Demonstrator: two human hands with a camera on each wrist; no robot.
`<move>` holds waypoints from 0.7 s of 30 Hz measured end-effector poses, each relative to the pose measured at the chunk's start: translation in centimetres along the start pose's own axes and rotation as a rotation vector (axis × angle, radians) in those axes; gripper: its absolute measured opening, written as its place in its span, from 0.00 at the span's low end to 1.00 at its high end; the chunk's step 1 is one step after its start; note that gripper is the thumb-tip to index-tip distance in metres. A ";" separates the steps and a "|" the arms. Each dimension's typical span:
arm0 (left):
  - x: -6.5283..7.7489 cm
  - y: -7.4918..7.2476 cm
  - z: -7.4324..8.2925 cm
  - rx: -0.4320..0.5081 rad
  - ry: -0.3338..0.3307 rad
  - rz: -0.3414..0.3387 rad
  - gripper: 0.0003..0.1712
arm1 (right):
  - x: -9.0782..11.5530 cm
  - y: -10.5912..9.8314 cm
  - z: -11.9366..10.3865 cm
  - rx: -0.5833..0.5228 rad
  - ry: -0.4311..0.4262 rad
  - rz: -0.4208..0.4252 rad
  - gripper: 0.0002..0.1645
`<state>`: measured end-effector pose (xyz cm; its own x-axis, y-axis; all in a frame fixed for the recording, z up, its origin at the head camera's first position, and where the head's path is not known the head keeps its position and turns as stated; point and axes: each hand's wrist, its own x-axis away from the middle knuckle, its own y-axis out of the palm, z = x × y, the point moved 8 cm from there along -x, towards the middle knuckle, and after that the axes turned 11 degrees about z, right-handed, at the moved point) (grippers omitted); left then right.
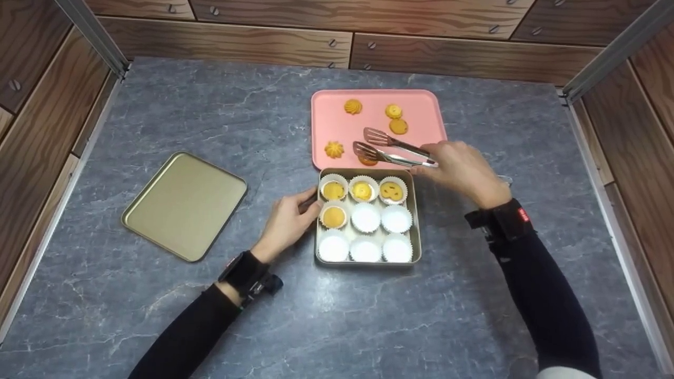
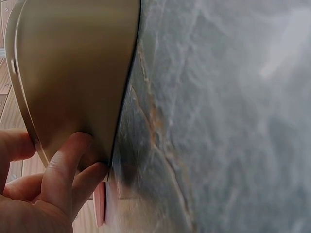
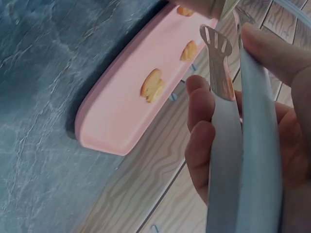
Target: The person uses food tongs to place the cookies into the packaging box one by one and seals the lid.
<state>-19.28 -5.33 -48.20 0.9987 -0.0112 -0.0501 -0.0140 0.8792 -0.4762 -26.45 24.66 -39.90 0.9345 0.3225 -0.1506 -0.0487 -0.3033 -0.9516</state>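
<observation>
My right hand (image 1: pixel 466 168) grips a pair of tongs (image 3: pixel 223 126) with slotted heads. Their slotted ends, spread apart and over the pink tray (image 1: pixel 432 105), overlap a cookie (image 1: pixel 367 160) at the tray's near edge. My left hand (image 1: pixel 287 223) holds the left wall of a square metal tin (image 1: pixel 417 221), thumb at the rim and fingertips against the outside. Inside the tin stand white paper cups in rows. The back row and the left cup (image 1: pixel 334 217) of the middle row hold cookies; the other cups (image 1: pixel 365 218) show only white.
Several more cookies lie on the tray, among them a swirled cookie (image 1: pixel 353 107) and a star-shaped cookie (image 1: pixel 334 149). A gold-coloured lid (image 1: pixel 184 205) lies flat to the left on the grey marbled table (image 1: pixel 253 331). Wood-patterned panels (image 1: pixel 226 42) border the table.
</observation>
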 end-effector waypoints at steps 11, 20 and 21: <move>0.0 -0.1 0.3 0.010 0.020 0.011 0.28 | -0.2 0.8 1.0 -0.002 0.003 -0.049 0.19; 0.0 0.0 0.2 0.017 0.002 0.007 0.29 | 0.3 0.8 2.6 0.016 0.047 -0.044 0.22; 0.0 0.0 0.2 0.013 0.001 0.006 0.29 | 0.4 0.8 2.8 0.019 0.057 -0.040 0.22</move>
<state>-19.25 -5.23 -47.98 0.9985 -0.0062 -0.0536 -0.0194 0.8854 -0.4644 -27.12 27.05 -41.49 0.9542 0.2828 -0.0974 -0.0169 -0.2741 -0.9616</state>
